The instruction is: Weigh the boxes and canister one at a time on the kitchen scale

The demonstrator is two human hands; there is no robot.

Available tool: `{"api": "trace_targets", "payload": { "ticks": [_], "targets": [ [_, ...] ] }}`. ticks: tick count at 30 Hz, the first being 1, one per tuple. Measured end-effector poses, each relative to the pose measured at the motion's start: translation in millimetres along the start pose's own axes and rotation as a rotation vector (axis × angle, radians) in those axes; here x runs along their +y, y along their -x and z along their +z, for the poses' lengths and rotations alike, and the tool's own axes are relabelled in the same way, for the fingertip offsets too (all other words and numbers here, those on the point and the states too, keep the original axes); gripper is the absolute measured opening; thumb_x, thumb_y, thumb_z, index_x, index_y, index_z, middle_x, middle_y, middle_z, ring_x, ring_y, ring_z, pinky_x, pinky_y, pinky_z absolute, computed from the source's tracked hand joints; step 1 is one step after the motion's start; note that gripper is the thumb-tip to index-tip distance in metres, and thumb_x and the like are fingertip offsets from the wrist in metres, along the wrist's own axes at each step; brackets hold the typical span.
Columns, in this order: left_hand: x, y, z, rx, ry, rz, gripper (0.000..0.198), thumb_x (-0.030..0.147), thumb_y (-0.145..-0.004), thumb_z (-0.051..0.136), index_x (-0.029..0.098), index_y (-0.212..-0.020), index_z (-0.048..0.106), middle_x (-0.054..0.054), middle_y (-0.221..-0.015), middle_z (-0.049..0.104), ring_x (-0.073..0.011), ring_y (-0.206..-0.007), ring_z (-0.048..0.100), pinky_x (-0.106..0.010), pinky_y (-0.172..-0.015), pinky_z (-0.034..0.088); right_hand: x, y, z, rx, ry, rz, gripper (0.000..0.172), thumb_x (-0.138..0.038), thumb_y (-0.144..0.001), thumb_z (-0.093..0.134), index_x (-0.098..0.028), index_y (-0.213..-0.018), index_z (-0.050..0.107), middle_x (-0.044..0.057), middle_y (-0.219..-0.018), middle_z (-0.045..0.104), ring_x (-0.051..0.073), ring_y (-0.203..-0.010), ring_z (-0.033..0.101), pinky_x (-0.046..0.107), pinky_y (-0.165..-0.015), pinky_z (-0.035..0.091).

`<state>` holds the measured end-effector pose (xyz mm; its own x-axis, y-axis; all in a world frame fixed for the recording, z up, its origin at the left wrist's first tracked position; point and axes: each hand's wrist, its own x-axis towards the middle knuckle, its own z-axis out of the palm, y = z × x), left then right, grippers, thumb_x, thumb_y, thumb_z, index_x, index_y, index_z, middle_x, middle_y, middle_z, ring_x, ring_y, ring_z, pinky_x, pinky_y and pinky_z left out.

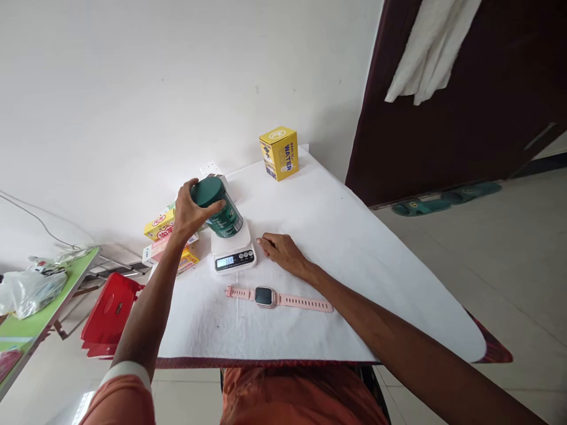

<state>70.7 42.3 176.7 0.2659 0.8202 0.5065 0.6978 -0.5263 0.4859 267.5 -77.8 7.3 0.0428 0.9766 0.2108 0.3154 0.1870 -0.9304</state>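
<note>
Head view: canister (225, 219) was gripped by left hand (189, 211), seemingly for steadiness over scale (231, 245), toward tabletop's (341, 242) left edge; right hand (283, 251) loosely closed.

This looks like a room in a home: green slippers (419, 207) lie on the tiled floor (478, 260) at the foot of a dark brown panel (491, 112), a white towel (432, 50) hangs against it, and a red plastic seat (108, 310) stands beside the cloth-covered worktop (341, 248).

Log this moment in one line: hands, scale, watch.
left hand: gripping canister | canister: on or just above scale | scale: display lit | right hand: loosely curled beside scale | watch: on table, strap spread
</note>
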Motion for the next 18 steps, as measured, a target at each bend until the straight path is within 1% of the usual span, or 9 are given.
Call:
{"api": "trace_targets", "payload": {
  "ticks": [3, 5, 8, 12, 16, 18],
  "targets": [
    [-14.6, 10.5, -2.6, -0.025, -0.01, -0.057, 0.082, 0.052, -0.061, 0.09, 0.023, -0.132, 0.061, -0.014, -0.136, 0.066, -0.0366, -0.129, 0.063, -0.055, -0.111, 0.051, 0.3, 0.8, -0.7, -0.011, -0.018, 0.013, 0.043, -0.047, -0.102, 0.046, -0.023, -0.067, 0.049, -0.001, -0.062, 0.059, 0.014, -0.059, 0.055, 0.027, -0.062, 0.041],
    [-19.7, 13.6, -2.4, -0.036, -0.017, -0.077, 0.082, 0.052, -0.062, 0.09, 0.024, -0.133, 0.061, -0.013, -0.138, 0.065, -0.0364, -0.131, 0.061, -0.055, -0.112, 0.05, -0.9, 1.5, -1.5, -0.02, -0.03, 0.024, 0.043, -0.049, -0.102, 0.046, -0.023, -0.068, 0.049, -0.001, -0.063, 0.059, 0.014, -0.059, 0.056, 0.028, -0.062, 0.042],
    [-20.9, 15.3, -1.2, -0.048, -0.03, -0.077, 0.083, 0.054, -0.063, 0.089, 0.025, -0.135, 0.06, -0.013, -0.14, 0.064, -0.0365, -0.133, 0.06, -0.055, -0.114, 0.048, -3.8, 2.7, -2.9, -0.032, -0.058, 0.034, 0.044, -0.052, -0.102, 0.046, -0.024, -0.068, 0.048, -0.001, -0.065, 0.059, 0.014, -0.059, 0.056, 0.028, -0.064, 0.044],
    [-18.5, 14.8, -2.4, -0.099, -0.042, -0.068, 0.09, 0.058, -0.063, 0.091, 0.023, -0.14, 0.058, -0.016, -0.142, 0.061, -0.0385, -0.134, 0.058, -0.057, -0.115, 0.047, -6.2, 3.5, -3.6, -0.025, -0.053, 0.031, 0.045, -0.053, -0.102, 0.045, -0.024, -0.069, 0.048, -0.001, -0.065, 0.059, 0.014, -0.059, 0.055, 0.029, -0.065, 0.045],
    [-23.4, 17.6, -9.4, -0.15, -0.001, -0.092, 0.103, 0.067, -0.064, 0.09, 0.024, -0.149, 0.051, -0.019, -0.153, 0.053, -0.0421, -0.144, 0.051, -0.06, -0.118, 0.043, -6.1, 3.4, -3.5, -0.024, -0.018, 0.026, 0.044, -0.053, -0.101, 0.046, -0.024, -0.067, 0.049, 0.0, -0.064, 0.061, 0.015, -0.06, 0.056, 0.029, -0.065, 0.044],
    [-29.6, 25.0, -12.7, -0.135, 0.072, -0.094, 0.102, 0.071, -0.07, 0.085, 0.026, -0.154, 0.047, -0.02, -0.157, 0.05, -0.0413, -0.145, 0.051, -0.059, -0.117, 0.046, -6.4, 3.6, -3.5, -0.022, -0.011, 0.025, 0.045, -0.053, -0.101, 0.046, -0.024, -0.067, 0.048, 0.001, -0.064, 0.061, 0.015, -0.061, 0.056, 0.028, -0.064, 0.044]
  ]
}}
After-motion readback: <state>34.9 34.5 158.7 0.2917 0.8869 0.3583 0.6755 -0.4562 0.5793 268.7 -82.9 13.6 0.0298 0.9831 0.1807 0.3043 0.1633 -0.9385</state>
